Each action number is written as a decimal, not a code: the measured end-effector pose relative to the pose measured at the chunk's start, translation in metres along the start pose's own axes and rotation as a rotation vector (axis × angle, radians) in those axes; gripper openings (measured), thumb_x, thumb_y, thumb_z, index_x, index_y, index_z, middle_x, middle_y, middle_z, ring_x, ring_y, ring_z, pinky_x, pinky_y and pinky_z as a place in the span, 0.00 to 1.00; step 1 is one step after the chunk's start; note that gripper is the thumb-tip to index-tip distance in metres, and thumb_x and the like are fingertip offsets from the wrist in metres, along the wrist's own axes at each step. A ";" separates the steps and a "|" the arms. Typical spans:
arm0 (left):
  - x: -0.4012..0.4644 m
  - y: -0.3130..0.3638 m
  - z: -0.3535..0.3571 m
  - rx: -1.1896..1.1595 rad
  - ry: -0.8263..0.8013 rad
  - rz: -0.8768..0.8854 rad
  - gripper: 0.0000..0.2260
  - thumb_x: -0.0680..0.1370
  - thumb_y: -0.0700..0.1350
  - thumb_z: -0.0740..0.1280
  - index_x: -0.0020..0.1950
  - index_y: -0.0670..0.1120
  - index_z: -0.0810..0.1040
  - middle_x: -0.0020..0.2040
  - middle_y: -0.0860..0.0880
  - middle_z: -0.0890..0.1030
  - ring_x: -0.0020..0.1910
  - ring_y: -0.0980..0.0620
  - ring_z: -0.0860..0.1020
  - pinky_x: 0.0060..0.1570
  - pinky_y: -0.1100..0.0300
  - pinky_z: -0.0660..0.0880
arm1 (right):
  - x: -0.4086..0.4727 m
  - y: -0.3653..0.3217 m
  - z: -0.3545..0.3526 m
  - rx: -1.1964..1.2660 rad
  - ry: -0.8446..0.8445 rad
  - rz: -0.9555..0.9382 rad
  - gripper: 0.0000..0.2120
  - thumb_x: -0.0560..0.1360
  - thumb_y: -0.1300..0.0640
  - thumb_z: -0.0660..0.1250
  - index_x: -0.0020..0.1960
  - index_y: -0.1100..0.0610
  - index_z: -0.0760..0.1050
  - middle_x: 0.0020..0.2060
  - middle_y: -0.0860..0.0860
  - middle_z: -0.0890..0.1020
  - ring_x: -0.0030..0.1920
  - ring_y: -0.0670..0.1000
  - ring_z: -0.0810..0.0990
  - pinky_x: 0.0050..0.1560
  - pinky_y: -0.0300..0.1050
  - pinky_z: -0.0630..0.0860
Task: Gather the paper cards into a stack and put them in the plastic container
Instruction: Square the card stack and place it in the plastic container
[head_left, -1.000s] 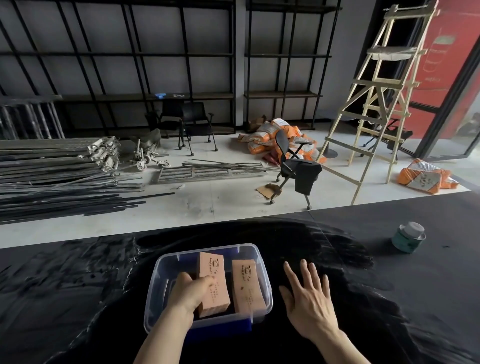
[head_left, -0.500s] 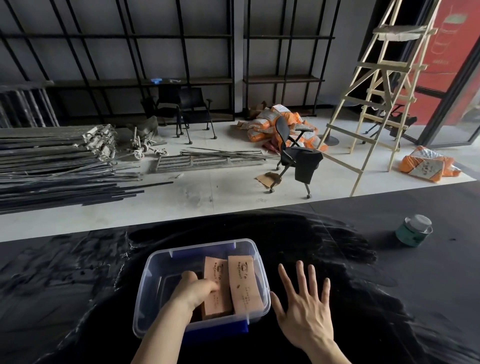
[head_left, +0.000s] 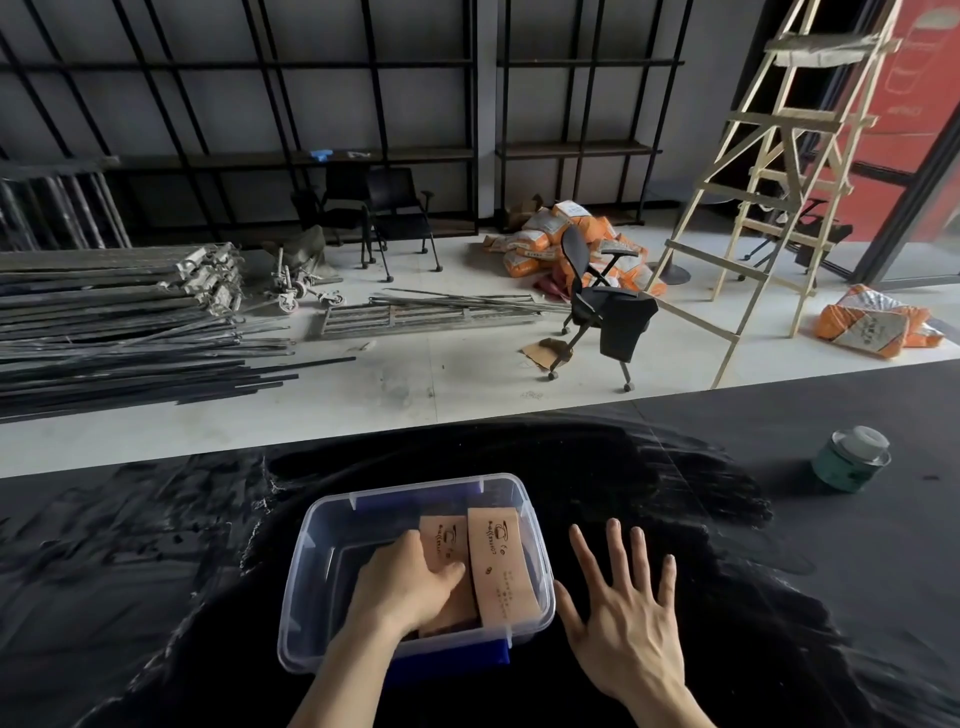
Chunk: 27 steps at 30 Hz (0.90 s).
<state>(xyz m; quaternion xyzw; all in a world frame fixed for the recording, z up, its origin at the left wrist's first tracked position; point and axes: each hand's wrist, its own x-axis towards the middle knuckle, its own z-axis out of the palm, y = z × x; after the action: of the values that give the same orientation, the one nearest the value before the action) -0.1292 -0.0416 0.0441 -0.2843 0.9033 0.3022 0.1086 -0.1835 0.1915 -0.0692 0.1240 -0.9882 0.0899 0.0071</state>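
Unfinished fit-out site: wooden ladder (head_left: 779, 171), metal bars (head_left: 104, 332), sacks (head_left: 550, 234), bare shelving (head_left: 363, 104).

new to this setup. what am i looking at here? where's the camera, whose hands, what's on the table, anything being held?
There is no robot: a person works bare-handed, filmed by one wide-angle camera on their head, looking forward and down. On the black table sits a clear plastic container holding two tan card stacks. The left hand is inside it, resting on the left card stack; whether it grips is unclear. The right card stack lies alongside. The right hand is spread open beside the container, holding nothing. A green tin stands far right.
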 end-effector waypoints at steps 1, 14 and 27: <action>-0.001 0.001 0.003 0.008 -0.008 0.007 0.22 0.77 0.57 0.71 0.66 0.49 0.75 0.62 0.51 0.82 0.59 0.49 0.81 0.55 0.57 0.78 | 0.000 0.000 0.000 0.003 0.001 0.001 0.40 0.76 0.24 0.34 0.82 0.40 0.51 0.84 0.56 0.53 0.83 0.60 0.46 0.81 0.71 0.47; 0.001 0.002 0.015 -0.018 0.067 -0.003 0.22 0.73 0.56 0.76 0.62 0.49 0.74 0.59 0.52 0.84 0.56 0.49 0.83 0.53 0.57 0.79 | 0.000 0.000 -0.002 0.007 -0.007 0.004 0.40 0.75 0.24 0.33 0.82 0.40 0.50 0.84 0.56 0.52 0.83 0.60 0.44 0.81 0.70 0.45; 0.000 0.003 0.018 0.092 0.082 -0.031 0.21 0.76 0.56 0.71 0.64 0.47 0.76 0.60 0.49 0.83 0.58 0.47 0.83 0.55 0.55 0.81 | 0.002 0.001 0.003 0.007 -0.027 0.012 0.38 0.77 0.25 0.38 0.81 0.41 0.56 0.83 0.57 0.58 0.83 0.61 0.51 0.79 0.71 0.48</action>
<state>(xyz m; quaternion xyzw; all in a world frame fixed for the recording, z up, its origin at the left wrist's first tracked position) -0.1304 -0.0286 0.0314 -0.3051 0.9154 0.2469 0.0893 -0.1860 0.1913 -0.0724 0.1194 -0.9886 0.0919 -0.0071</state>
